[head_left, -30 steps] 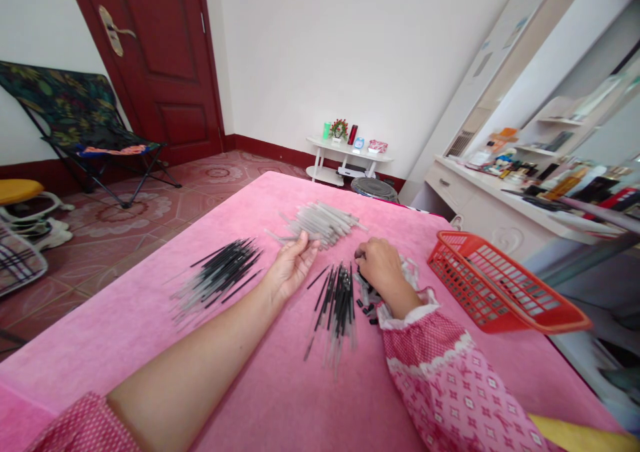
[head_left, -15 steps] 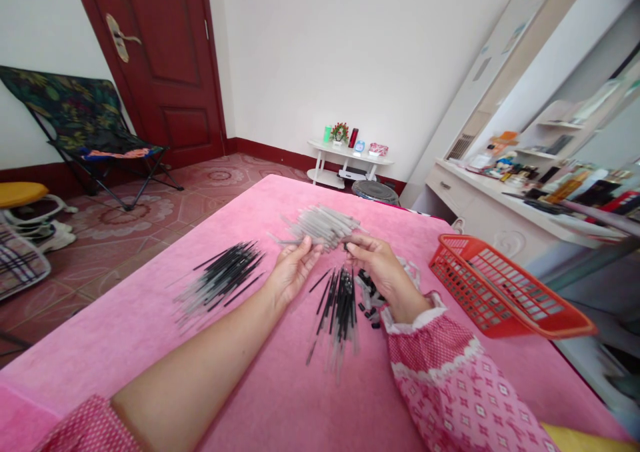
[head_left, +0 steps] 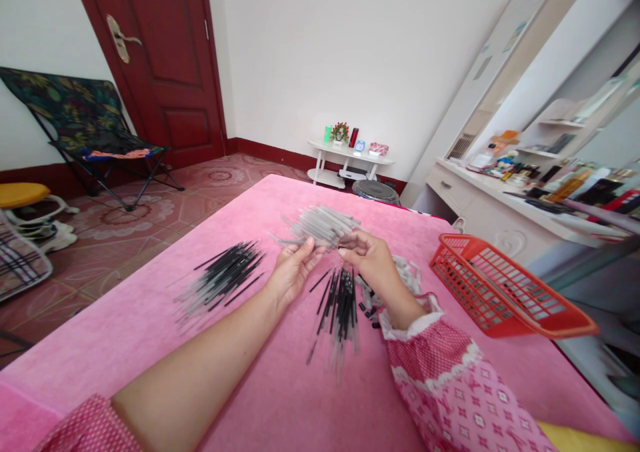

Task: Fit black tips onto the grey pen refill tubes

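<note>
My left hand [head_left: 296, 269] is closed in a pinch on a thin pale stick [head_left: 281, 240] that looks like a pen refill; its end pokes out to the left. Beside it my right hand [head_left: 369, 255] pinches a small black piece, mostly hidden by the fingers, at the stick's right end. Just beyond both hands lies a heap of pale, clear thin sticks [head_left: 323, 223]. Nearer me, a fan of black sticks with clear ends [head_left: 343, 305] spreads on the pink cloth [head_left: 280, 392]. Another bundle of black sticks [head_left: 225, 275] lies to the left.
Under and beside my right wrist is a pile of small clear and black cap-like pieces [head_left: 407, 275]. An orange-red plastic basket [head_left: 510, 292] stands at the table's right edge. Beyond are a dresser [head_left: 493, 205] with bottles, a low white stand [head_left: 350, 152] and a folding chair [head_left: 90, 125].
My right hand has shifted slightly left, closer to my left hand, and its fingers have turned over the stick's end. The left hand stays nearly still. The piles look the same.
</note>
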Tool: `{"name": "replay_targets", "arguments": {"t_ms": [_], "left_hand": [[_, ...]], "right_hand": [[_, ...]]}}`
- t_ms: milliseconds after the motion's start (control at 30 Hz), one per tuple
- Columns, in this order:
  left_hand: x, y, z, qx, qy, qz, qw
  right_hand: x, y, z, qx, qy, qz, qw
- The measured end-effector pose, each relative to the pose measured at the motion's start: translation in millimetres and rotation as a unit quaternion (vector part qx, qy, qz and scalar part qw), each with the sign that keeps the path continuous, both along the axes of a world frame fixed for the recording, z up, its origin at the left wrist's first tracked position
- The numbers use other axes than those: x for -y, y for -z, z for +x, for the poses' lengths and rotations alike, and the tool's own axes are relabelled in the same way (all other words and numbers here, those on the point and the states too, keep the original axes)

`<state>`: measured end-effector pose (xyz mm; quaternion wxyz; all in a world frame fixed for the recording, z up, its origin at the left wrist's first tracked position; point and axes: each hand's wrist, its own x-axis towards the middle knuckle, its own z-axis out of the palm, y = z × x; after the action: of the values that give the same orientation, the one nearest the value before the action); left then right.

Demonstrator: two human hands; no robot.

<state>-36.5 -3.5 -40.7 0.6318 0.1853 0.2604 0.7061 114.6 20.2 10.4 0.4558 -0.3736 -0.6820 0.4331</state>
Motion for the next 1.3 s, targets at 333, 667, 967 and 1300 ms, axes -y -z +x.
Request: {"name": "replay_targets", "arguments": {"t_ms": [333,667,967,1300], "left_hand": [[3.9,-3.2,1.8,-0.053,0.007,0.013,0.998],[6.4,-6.6,3.2,-0.061,0.007,0.004,0.998],[5.9,-5.5,3.8,-0.07,0.003,0.007,0.998],[10.0,-5.5,5.3,-0.09,0.015,0.067,0.994]], "right_hand": [[2.8,-3.4,-3.7,0.067,0.044,0.046,0.996],[4.2,-3.8,-5.3,0.091,0.051,0.063,0.993],[4.3,-0.2,-6.1,0.091,0.057,0.074,0.991],[2.0,8.4,-2.0,0.149,0.063,0.08,0.984]]}}
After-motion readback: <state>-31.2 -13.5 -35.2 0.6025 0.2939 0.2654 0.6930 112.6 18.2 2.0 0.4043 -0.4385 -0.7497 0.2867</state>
